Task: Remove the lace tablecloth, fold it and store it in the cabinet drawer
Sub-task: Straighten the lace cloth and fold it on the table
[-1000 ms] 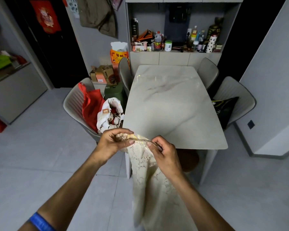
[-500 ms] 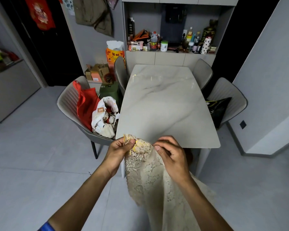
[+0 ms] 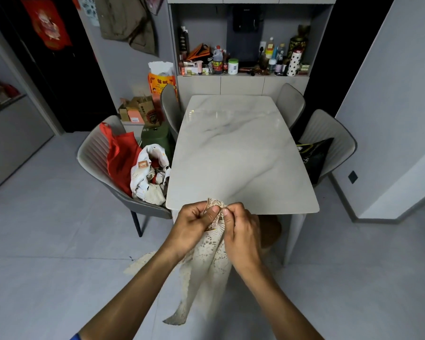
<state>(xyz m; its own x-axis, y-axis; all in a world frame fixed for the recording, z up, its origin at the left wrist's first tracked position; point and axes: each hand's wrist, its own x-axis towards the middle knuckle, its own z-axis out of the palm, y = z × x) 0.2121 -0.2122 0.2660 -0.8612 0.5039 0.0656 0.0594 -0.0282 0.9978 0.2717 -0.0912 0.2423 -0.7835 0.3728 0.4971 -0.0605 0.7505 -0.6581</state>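
A white marble-topped desk point(image 3: 241, 153) stands on a pale grey tiled floor point(image 3: 47, 229), ringed by grey padded chairs point(image 3: 93, 153). Beyond its far edge, a grey cabinet point(image 3: 243, 84) holds a niche crowded with bottles point(image 3: 217, 60). Grey walls point(image 3: 388, 94) flank a dark doorway point(image 3: 84, 82) at left.

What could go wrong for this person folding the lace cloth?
1. Both hands, left and right, pinch only the top of the cloth; the rest hangs low, and a part seems to lie on the floor, so it may get dirty or stepped on.
2. The dangling lace hangs near the table edge and could snag there.
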